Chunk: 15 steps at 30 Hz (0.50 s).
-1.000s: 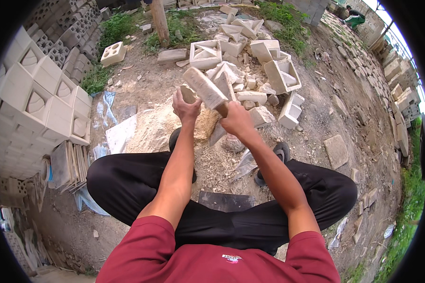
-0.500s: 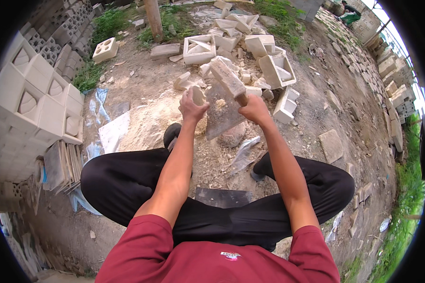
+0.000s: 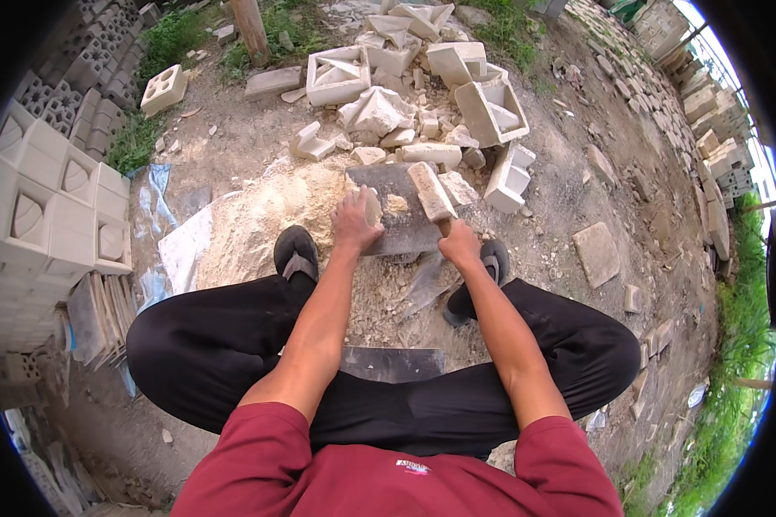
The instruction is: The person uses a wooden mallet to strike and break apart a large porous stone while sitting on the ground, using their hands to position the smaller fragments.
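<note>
My right hand [image 3: 459, 244] is closed around the short handle of a mallet whose long, blocky head [image 3: 431, 191] is coated in pale dust. The head is over the right part of a dark flat slab [image 3: 405, 237] in front of my feet. On the slab's left part, my left hand [image 3: 354, 222] has its fingers curled over a pale chunk of block [image 3: 373, 208], most of which they hide. A small crumbled lump [image 3: 397, 203] lies on the slab between the chunk and the mallet head.
Beyond the slab rises a heap of broken pale blocks [image 3: 379, 112]. Crumbled powder [image 3: 272, 211] spreads to its left, near a white sheet [image 3: 187, 246]. Stacked blocks [image 3: 82, 224] stand at far left, with a leaning pile of thin boards [image 3: 101, 319]. A flat stone [image 3: 597, 255] lies right.
The mallet head has come down from its raised position. The slab, tilted before, now looks flatter, and the rounded stone beneath it is hidden. My left hand has lowered with the chunk.
</note>
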{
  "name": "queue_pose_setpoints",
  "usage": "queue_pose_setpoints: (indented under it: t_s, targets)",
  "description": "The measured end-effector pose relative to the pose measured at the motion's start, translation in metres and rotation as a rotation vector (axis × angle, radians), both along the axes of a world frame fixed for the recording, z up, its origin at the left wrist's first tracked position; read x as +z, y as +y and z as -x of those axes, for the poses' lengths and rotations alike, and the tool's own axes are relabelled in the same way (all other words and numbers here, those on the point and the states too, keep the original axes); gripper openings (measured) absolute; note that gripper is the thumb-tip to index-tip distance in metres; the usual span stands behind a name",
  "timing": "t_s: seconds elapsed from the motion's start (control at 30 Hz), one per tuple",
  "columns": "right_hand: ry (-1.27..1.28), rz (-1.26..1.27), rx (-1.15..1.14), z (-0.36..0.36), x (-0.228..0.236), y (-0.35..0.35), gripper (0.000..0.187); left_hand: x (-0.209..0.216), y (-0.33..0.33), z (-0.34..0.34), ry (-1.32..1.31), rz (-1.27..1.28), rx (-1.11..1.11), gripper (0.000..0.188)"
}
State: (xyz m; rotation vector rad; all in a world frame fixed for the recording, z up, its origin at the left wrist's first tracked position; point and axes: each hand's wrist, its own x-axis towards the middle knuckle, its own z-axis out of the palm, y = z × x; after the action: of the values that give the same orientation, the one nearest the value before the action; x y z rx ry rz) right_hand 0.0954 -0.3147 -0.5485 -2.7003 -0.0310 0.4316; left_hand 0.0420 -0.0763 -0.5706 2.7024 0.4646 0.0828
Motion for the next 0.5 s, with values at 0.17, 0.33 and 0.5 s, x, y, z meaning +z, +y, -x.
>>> queue_pose_setpoints:
  t_s: [0.17,0.33,0.5]
  targets:
    - [0.04,-0.181,0.045,0.041,-0.025,0.033,0.038,0.015,0.019,-0.014,-0.274,0.076,0.307,0.101]
    - [0.371,-0.519,0.197,0.003,-0.001,0.045,0.029,0.044,0.083,-0.034,-0.482,0.074,0.553,0.098]
    - [0.3,-0.498,-0.143,-0.015,0.012,0.036,0.034,0.06,0.099,-0.037,-0.495,0.081,0.497,0.098]
